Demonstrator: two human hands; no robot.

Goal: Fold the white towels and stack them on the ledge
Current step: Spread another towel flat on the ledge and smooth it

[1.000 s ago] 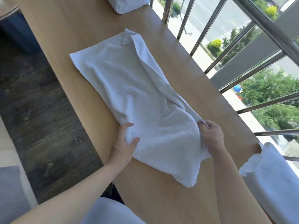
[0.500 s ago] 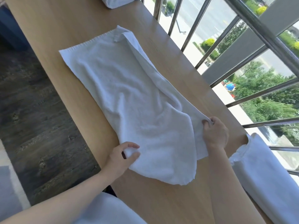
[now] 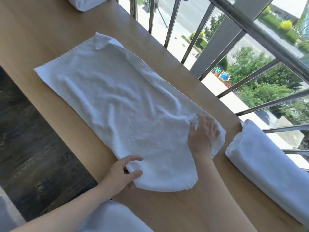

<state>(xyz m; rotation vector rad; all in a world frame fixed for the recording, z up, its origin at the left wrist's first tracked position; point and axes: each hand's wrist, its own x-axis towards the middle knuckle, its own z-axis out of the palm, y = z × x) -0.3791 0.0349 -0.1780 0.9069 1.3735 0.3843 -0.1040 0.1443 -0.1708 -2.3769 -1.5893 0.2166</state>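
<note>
A white towel, folded lengthwise and wrinkled, lies spread along the wooden ledge. My left hand pinches the towel's near left corner between thumb and fingers. My right hand lies on the towel's near right part with fingers spread flat, pressing the cloth down. The far right corner of the towel is turned over on itself.
A folded white towel lies on the ledge at the right, close to my right hand. Another white bundle sits at the far end. A metal railing runs along the ledge's right side. Dark floor drops off on the left.
My right hand has let go of the towel's right edge and now lies flat on it. My left hand slid down to the near corner. The towel lies flatter.
</note>
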